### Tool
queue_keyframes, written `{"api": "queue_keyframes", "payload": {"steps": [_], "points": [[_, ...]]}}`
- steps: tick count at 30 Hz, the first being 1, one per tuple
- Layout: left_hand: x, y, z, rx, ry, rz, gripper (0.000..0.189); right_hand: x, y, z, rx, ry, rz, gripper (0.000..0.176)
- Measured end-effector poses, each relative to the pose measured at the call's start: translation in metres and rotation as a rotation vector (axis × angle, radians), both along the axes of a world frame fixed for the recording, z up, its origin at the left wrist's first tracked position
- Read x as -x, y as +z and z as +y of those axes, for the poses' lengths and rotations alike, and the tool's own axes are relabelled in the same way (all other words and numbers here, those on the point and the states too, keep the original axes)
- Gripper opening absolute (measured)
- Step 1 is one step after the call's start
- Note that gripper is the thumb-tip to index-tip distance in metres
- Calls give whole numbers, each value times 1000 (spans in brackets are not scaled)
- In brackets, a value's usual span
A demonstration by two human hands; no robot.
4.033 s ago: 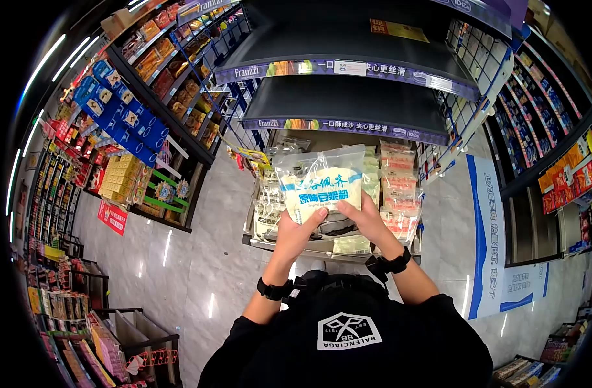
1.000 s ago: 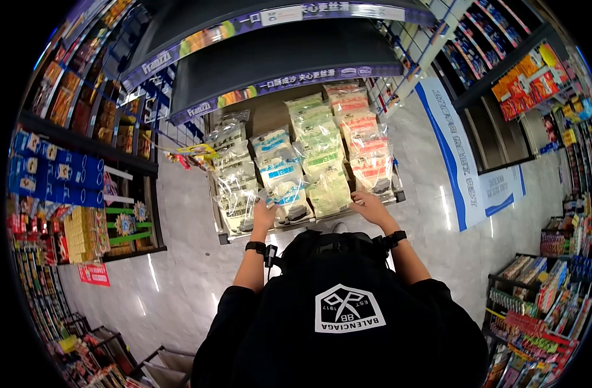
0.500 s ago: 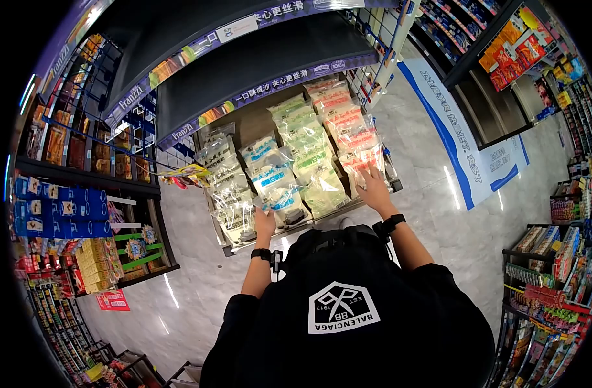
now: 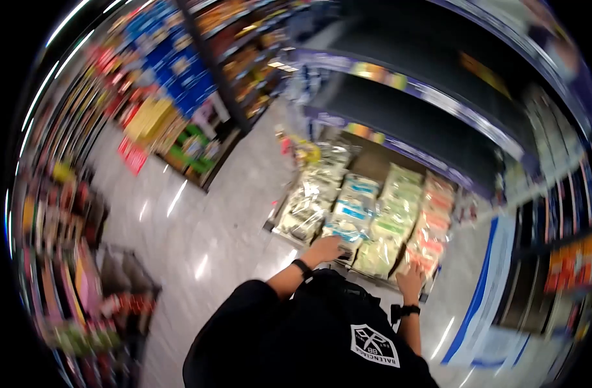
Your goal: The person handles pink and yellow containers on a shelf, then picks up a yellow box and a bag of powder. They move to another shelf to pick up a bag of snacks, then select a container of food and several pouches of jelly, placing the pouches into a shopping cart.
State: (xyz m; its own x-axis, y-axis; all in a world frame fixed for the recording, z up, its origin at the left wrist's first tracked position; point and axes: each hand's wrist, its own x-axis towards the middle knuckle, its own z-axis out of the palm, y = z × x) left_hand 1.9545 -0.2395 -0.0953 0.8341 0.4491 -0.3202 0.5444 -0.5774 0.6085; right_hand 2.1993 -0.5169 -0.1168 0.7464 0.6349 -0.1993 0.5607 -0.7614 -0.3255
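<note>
Rows of clear plastic snack packets lie on the low bottom shelf [image 4: 270, 224] in front of me. From left to right they are packets with dark print [image 4: 309, 197], blue-labelled packets [image 4: 353, 210], green-labelled packets [image 4: 389, 226] and red-labelled packets [image 4: 431, 229]. My left hand [image 4: 326, 249] rests at the front of the blue-labelled row, fingers stretched out, though blurred. At the near end of the red-labelled row, my right hand [image 4: 410, 279] touches the front packet with its fingers apart. Neither hand has lifted a packet.
Dark upper shelves [image 4: 412, 110] with purple edge strips overhang the packets. A blue-and-white floor banner [image 4: 483, 310] lies to the right. Boxed goods [image 4: 150, 119] and a red sign [image 4: 132, 155] stand at the left, with more stocked racks [image 4: 69, 220] along the far left.
The view has swung left and blurred, so the packets now appear lower and further right. My left hand has shifted onto the blue-labelled row; my right hand stays at the red-labelled front.
</note>
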Motion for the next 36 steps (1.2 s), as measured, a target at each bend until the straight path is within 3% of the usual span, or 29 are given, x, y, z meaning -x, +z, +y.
{"api": "queue_keyframes", "payload": {"steps": [2,4,6,8,10,12,13,14,15,17,18,20,21,24,25,26,29,30,32,34,36], "points": [[-2,-45,-7,-45,-61,-77,71,2,20,7,98,10,25,79],[-1,-10,-16,187,99,44,79,2,28,8,55,41,64,68],[7,-21,-25,35,64,-59,79,-4,24,6,72,79,46,66],[15,-22,-31,-9,65,2,79,-9,22,3,133,122,12,68],[34,-6,-47,-82,136,-29,69,-14,20,1,187,211,-72,68],[56,17,-65,112,207,63,59,-15,30,5,242,241,-71,64],[75,-4,-77,61,247,-94,53,-13,37,6,294,240,-73,61],[92,-22,-86,57,264,-86,53,-12,39,7,290,258,-68,61],[109,-30,-93,43,228,55,53,-15,39,8,293,273,-83,57],[142,6,-107,67,219,269,52,-19,33,10,277,287,-89,49],[157,47,-117,106,247,340,52,-14,37,12,269,291,-91,49],[188,26,-128,131,369,280,55,-5,50,14,317,235,-77,49],[202,20,-131,125,422,225,55,-8,25,5,148,236,-150,46],[240,15,-145,134,576,114,57,26,36,8,193,103,-28,70],[254,6,-148,135,596,103,58,42,28,10,166,97,-99,77],[268,-4,-150,137,617,94,59,56,4,10,-102,193,-342,62],[314,5,-152,213,635,113,59,132,29,46,-561,365,-74,25],[333,-1,-152,210,661,100,59,154,22,60,-569,393,-76,25],[376,-14,-151,216,668,104,57,206,8,91,-500,344,449,21],[420,-7,-149,208,758,124,57,263,-1,123,-569,400,543,17],[467,-3,-151,200,816,153,54,313,-8,150,-410,521,644,17]]}}
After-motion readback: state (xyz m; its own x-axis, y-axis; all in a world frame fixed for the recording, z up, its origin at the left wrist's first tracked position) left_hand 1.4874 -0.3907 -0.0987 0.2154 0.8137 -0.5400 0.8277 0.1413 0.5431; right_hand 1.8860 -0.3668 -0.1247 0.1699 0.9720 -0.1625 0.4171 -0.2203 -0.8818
